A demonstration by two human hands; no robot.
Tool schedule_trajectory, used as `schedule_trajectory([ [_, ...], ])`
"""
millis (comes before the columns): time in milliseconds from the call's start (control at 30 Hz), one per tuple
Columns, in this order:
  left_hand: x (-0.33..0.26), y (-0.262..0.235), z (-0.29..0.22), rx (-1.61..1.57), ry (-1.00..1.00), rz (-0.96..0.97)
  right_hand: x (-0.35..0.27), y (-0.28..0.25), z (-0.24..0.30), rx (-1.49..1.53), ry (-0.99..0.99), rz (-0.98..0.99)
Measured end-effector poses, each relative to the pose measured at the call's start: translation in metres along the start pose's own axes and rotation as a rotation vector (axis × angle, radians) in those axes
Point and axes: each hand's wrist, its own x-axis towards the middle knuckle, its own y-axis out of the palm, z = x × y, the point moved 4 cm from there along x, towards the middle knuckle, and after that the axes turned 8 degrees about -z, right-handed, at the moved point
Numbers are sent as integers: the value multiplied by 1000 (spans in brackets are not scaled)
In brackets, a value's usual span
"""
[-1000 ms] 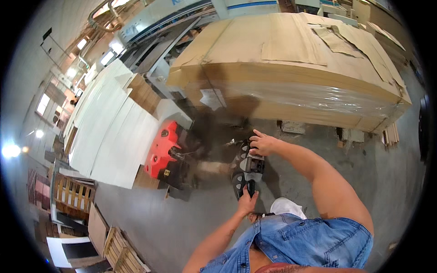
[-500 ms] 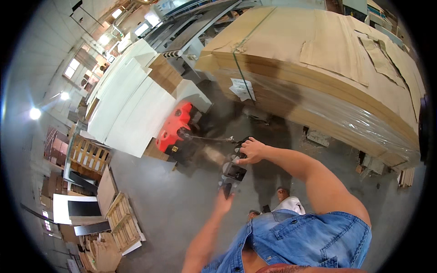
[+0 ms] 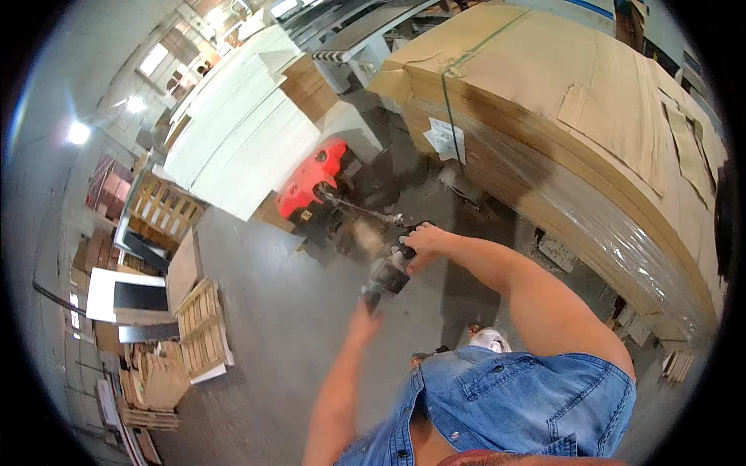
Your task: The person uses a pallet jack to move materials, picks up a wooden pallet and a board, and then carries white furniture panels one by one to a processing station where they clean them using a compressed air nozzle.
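Observation:
My right hand (image 3: 423,241) is closed around the upper end of a dark pallet jack handle (image 3: 388,273). My left hand (image 3: 364,312) grips the lower end of the same handle, though it is blurred. A thin tiller bar (image 3: 359,208) runs from the handle to the red pallet jack (image 3: 311,182). The jack sits under a tall stack of white boards (image 3: 245,132) on the grey concrete floor (image 3: 295,326).
A large stack of brown sheets wrapped in film and cardboard (image 3: 590,132) fills the right side, close to my right arm. Wooden pallets (image 3: 203,330) and leaning panels (image 3: 140,299) stand at the left. A paper label (image 3: 447,140) hangs on the brown stack.
Both hands have stayed on the handle. The view has swung, so the red jack and white boards now sit higher and further from me, and the brown stack has shifted right.

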Motion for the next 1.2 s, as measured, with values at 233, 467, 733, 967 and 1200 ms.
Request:
schedule_trajectory([
  [233,2,9,16,8,3,-56,3,5,5,-9,-2,-42],
  [467,4,8,14,9,41,-88,8,16,-5,-56,-22,-47],
  [733,3,13,19,-55,48,-131,11,-3,-3,34,-97,118],
  [967,-8,13,21,-60,120,-196,19,6,0,0,-57,253],
  [1200,-7,9,23,-80,118,-158,40,28,-2,-73,100,273],
])
